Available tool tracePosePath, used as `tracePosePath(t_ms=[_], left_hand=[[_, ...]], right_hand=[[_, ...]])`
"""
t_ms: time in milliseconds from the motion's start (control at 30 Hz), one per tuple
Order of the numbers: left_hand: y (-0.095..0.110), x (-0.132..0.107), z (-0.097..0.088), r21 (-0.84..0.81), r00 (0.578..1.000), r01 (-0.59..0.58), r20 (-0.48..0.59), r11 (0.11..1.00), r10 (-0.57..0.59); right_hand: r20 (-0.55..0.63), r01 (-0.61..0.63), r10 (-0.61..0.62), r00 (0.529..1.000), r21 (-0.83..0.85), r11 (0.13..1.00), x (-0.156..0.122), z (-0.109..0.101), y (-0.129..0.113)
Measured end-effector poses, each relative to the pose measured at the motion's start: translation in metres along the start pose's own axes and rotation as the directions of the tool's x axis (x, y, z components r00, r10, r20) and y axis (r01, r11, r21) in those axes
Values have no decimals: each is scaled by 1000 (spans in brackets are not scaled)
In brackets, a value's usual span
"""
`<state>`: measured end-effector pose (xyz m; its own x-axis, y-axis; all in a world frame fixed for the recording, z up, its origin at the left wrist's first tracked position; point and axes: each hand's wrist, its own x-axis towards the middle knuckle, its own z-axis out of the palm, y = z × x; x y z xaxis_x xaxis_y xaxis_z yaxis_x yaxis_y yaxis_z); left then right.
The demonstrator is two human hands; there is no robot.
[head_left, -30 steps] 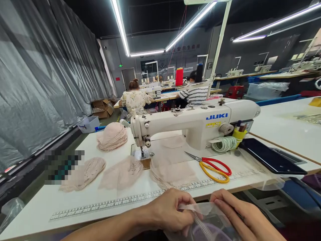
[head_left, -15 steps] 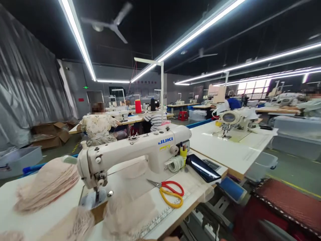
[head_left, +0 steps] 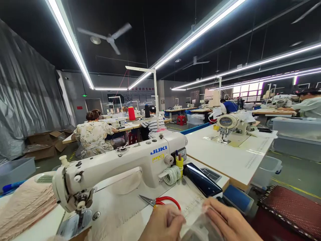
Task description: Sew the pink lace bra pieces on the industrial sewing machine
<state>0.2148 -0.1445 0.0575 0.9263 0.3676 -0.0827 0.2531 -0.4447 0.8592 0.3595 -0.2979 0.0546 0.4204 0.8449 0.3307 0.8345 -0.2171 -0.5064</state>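
At the bottom edge, both my hands hold a clear plastic bag (head_left: 194, 224) between them. My left hand (head_left: 163, 225) is closed, pinching the bag's left side. My right hand (head_left: 229, 222) grips its right side with curled fingers. Just beyond them lie scissors with red handles (head_left: 160, 201) on the white sewing table (head_left: 45, 229). A white JUKI sewing machine (head_left: 120, 164) stands behind the scissors. A stack of pale pink fabric pieces (head_left: 25, 204) lies at the far left.
A dark tablet (head_left: 202, 180) and a coil of white cord (head_left: 172, 174) sit right of the machine. Another table with a sewing machine (head_left: 232, 125) stands to the right. People sit at tables behind. A red patterned seat (head_left: 293, 207) is at lower right.
The camera swung up and right, dropping my hands out of view, then dipped back. My hands now show again, holding the bag over the table's right part.
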Motion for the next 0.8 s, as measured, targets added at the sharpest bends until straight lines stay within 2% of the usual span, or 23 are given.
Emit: tracePosePath(t_ms=[100,200,367,533,667,800], left_hand=[[18,33,-4,130,998,25,-55,991,-18],[16,54,-9,256,994,21,-108,966,7],[-3,49,-13,388,994,16,-103,922,27],[-3,39,-17,411,994,18,-103,912,27],[1,50,-15,396,993,8,-112,918,40],[3,71,-2,376,991,52,-135,925,-1]], right_hand=[[-2,-79,79,997,-145,986,44,-14,14],[25,-175,193,981,-320,931,79,-9,28],[46,-224,277,960,-468,855,99,16,38],[35,-175,212,977,-439,881,92,20,39],[113,9,26,993,-298,955,60,11,37],[209,165,-143,967,-91,982,23,5,32]])
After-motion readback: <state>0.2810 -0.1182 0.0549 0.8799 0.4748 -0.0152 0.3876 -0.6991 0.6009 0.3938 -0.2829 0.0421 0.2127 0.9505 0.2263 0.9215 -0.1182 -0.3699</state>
